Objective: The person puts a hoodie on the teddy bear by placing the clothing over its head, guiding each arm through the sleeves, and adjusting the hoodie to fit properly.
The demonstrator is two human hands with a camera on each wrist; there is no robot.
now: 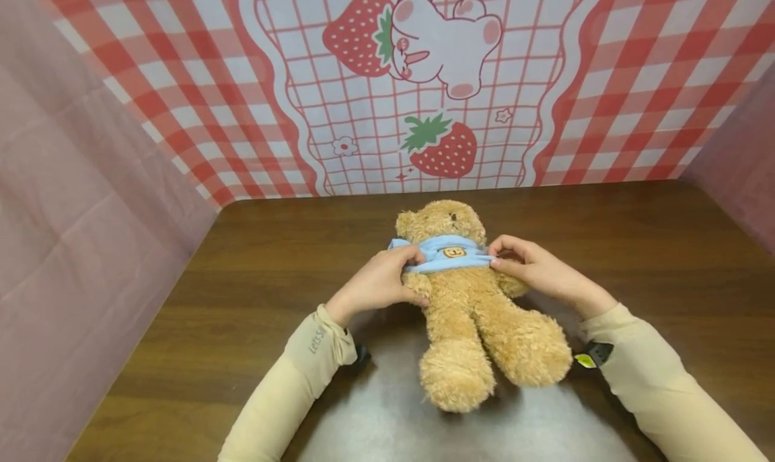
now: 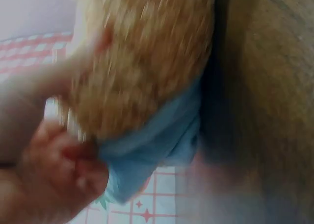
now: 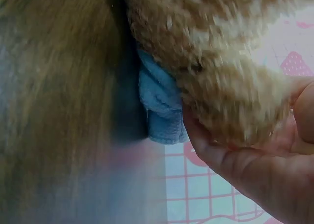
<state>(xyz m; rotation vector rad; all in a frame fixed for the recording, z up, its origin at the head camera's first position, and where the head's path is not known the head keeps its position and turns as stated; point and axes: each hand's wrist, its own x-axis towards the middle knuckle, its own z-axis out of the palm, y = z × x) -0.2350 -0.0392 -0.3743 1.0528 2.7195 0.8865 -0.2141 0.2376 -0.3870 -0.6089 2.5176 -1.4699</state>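
A tan plush teddy bear (image 1: 457, 300) lies on its back on the table, legs toward me. Bunched round its upper chest is a small light-blue shirt (image 1: 432, 257) with a yellow patch. My left hand (image 1: 378, 280) holds the bear's arm (image 1: 419, 285) at the left, thumb below it and fingers up at the shirt. In the left wrist view those fingers (image 2: 73, 170) are curled beside the blue cloth. On the other side my right hand (image 1: 539, 270) pinches the shirt's edge between thumb and fingertips. The right wrist view shows the fur (image 3: 230, 101) between thumb and fingers.
The dark brown wooden table (image 1: 266, 247) runs back to a red-and-white checked cloth (image 1: 266, 132) with strawberry prints. Pink curtains (image 1: 91, 213) hang at both sides. Dark wrist cameras (image 1: 599, 353) sit under both sleeves.
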